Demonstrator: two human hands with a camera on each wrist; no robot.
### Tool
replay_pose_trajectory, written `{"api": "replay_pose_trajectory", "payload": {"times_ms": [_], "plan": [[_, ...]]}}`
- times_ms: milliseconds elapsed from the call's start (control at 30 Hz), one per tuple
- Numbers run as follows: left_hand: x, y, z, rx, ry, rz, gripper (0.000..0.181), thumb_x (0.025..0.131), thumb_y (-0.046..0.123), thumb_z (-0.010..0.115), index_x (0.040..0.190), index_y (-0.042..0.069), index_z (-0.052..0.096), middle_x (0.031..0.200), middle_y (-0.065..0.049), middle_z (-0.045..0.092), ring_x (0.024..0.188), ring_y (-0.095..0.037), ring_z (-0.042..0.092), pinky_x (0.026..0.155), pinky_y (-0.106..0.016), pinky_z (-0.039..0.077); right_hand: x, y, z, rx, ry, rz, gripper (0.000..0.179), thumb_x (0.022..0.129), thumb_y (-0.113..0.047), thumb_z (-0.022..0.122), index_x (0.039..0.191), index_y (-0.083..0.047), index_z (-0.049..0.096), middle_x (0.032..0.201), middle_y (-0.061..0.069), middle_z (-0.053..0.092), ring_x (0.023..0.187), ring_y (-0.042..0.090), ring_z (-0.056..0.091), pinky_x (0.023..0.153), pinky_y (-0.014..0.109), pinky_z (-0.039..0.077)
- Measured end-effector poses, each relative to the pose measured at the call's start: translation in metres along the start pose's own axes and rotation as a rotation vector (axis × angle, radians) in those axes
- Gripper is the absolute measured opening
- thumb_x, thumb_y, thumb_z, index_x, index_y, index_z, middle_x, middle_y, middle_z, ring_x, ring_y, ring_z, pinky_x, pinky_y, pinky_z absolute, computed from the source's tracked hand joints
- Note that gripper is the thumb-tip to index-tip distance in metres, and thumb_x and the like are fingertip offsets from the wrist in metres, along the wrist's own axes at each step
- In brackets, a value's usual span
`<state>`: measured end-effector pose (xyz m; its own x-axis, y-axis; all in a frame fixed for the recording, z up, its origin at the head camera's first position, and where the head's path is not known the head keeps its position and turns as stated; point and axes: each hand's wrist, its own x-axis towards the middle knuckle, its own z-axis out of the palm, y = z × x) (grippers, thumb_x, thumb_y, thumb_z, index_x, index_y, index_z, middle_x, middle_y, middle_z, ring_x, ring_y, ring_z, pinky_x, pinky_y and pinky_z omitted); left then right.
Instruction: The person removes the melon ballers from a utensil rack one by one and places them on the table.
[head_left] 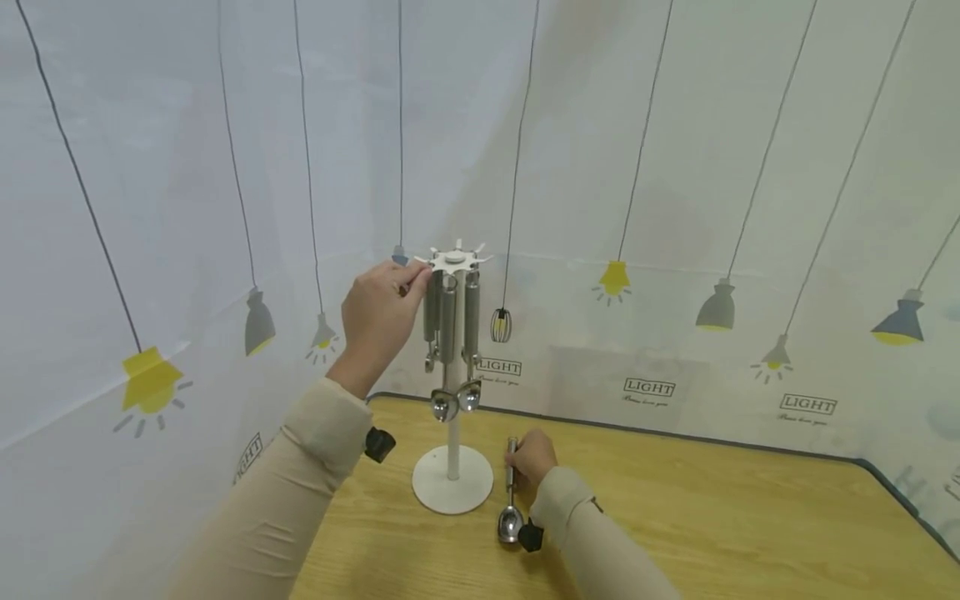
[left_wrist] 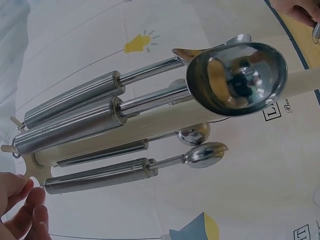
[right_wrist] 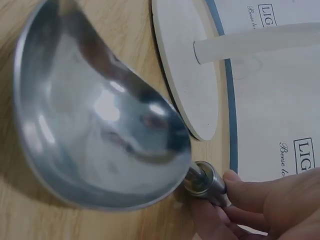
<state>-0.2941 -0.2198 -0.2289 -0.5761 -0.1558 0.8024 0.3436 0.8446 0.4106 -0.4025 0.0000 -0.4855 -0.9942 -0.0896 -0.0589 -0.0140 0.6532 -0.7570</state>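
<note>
A white utensil rack [head_left: 442, 493] stands upright on a round base, with a star-shaped ring of hooks at its top. Thumb and fingertips of my left hand [head_left: 381, 312] pinch one edge of that hook ring, close to the top of a hanging handle. Several steel scoops hang from the hooks, among them a large-bowled scoop [left_wrist: 235, 80] and a small round-bowled scoop [left_wrist: 205, 156]. To the right of the base, my right hand [head_left: 536, 457] grips the handle of a steel ice cream scoop [right_wrist: 105, 115], whose bowl points toward me, low over the table.
A wood-grain table [head_left: 712, 517] with a dark edge extends to the right. Behind it rises a white wall covering [head_left: 600, 167] printed with hanging lamps and the word LIGHT.
</note>
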Motion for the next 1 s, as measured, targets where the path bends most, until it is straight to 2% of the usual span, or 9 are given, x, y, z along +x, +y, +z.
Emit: {"api": "replay_pose_trajectory", "payload": {"times_ms": [200,233,333,433,500,700,800,933,1000], "plan": [[-0.002,0.002,0.002,0.009,-0.006,0.005,0.027,0.101,0.031,0.066,0.117,0.012,0.076,0.085,-0.006,0.069,0.062,-0.020,0.051,0.051,-0.032,0.035,-0.003,0.006,-0.007,-0.088,0.022,-0.038,0.030,0.092,-0.013,0.074,0.068,-0.002,0.060,0.064,0.006,0.055,0.057,0.017,0.048,0.051,0.028,0.040],[-0.002,0.002,0.002,0.004,-0.010,0.005,0.027,0.101,0.031,0.066,0.117,0.011,0.076,0.085,-0.006,0.069,0.062,-0.020,0.051,0.051,-0.032,0.035,-0.003,0.006,-0.010,-0.125,0.035,-0.062,0.029,0.094,-0.015,0.072,0.071,0.000,0.062,0.068,0.008,0.058,0.060,0.019,0.052,0.053,0.030,0.044],[-0.001,0.003,0.001,-0.006,-0.008,0.000,0.027,0.101,0.029,0.066,0.117,0.010,0.076,0.085,-0.007,0.070,0.062,-0.020,0.051,0.051,-0.032,0.036,-0.004,0.001,-0.021,-0.119,0.075,-0.109,0.026,0.097,-0.015,0.069,0.090,0.011,0.069,0.086,0.020,0.069,0.069,0.027,0.062,0.065,0.038,0.055],[0.000,0.003,0.000,-0.013,0.006,-0.006,0.026,0.101,0.029,0.067,0.115,0.009,0.077,0.082,-0.007,0.068,0.061,-0.021,0.051,0.052,-0.033,0.036,-0.004,-0.010,-0.035,-0.039,0.097,-0.124,0.030,0.099,-0.014,0.066,0.111,0.013,0.068,0.103,0.026,0.071,0.079,0.030,0.069,0.077,0.043,0.058],[0.001,0.004,0.001,-0.016,0.005,-0.010,0.027,0.101,0.029,0.067,0.116,0.010,0.077,0.080,-0.007,0.067,0.061,-0.021,0.050,0.052,-0.033,0.036,-0.004,-0.018,-0.046,0.051,0.105,-0.120,0.029,0.102,-0.012,0.062,0.117,0.012,0.067,0.105,0.024,0.071,0.080,0.028,0.069,0.076,0.041,0.058],[-0.001,-0.001,0.004,-0.009,-0.035,-0.020,0.027,0.101,0.033,0.065,0.118,0.014,0.076,0.077,-0.006,0.068,0.058,-0.020,0.048,0.049,-0.032,0.034,-0.018,-0.058,-0.069,0.353,0.097,-0.151,0.033,0.106,-0.010,0.053,0.134,0.007,0.058,0.120,0.022,0.066,0.105,0.033,0.066,0.085,0.040,0.057],[-0.002,-0.004,0.003,-0.005,-0.025,-0.016,0.027,0.101,0.032,0.066,0.118,0.015,0.076,0.079,-0.007,0.071,0.055,-0.019,0.048,0.048,-0.033,0.033,-0.032,-0.087,-0.077,0.404,0.108,-0.225,0.032,0.106,-0.011,0.055,0.135,0.002,0.059,0.122,0.020,0.066,0.108,0.033,0.066,0.084,0.037,0.058],[-0.002,-0.008,0.000,-0.004,-0.017,-0.009,0.028,0.102,0.033,0.064,0.120,0.014,0.075,0.083,-0.007,0.075,0.051,-0.018,0.048,0.046,-0.032,0.032,-0.049,-0.125,-0.085,0.434,0.115,-0.373,0.031,0.104,-0.009,0.058,0.133,0.001,0.061,0.123,0.018,0.066,0.109,0.032,0.066,0.083,0.034,0.058],[-0.001,-0.009,-0.002,-0.006,-0.019,-0.010,0.029,0.102,0.033,0.064,0.120,0.014,0.075,0.084,-0.007,0.076,0.050,-0.017,0.048,0.045,-0.032,0.031,-0.058,-0.140,-0.088,0.435,0.118,-0.468,0.031,0.103,-0.006,0.059,0.132,0.003,0.061,0.124,0.019,0.066,0.111,0.032,0.065,0.084,0.037,0.058]]}}
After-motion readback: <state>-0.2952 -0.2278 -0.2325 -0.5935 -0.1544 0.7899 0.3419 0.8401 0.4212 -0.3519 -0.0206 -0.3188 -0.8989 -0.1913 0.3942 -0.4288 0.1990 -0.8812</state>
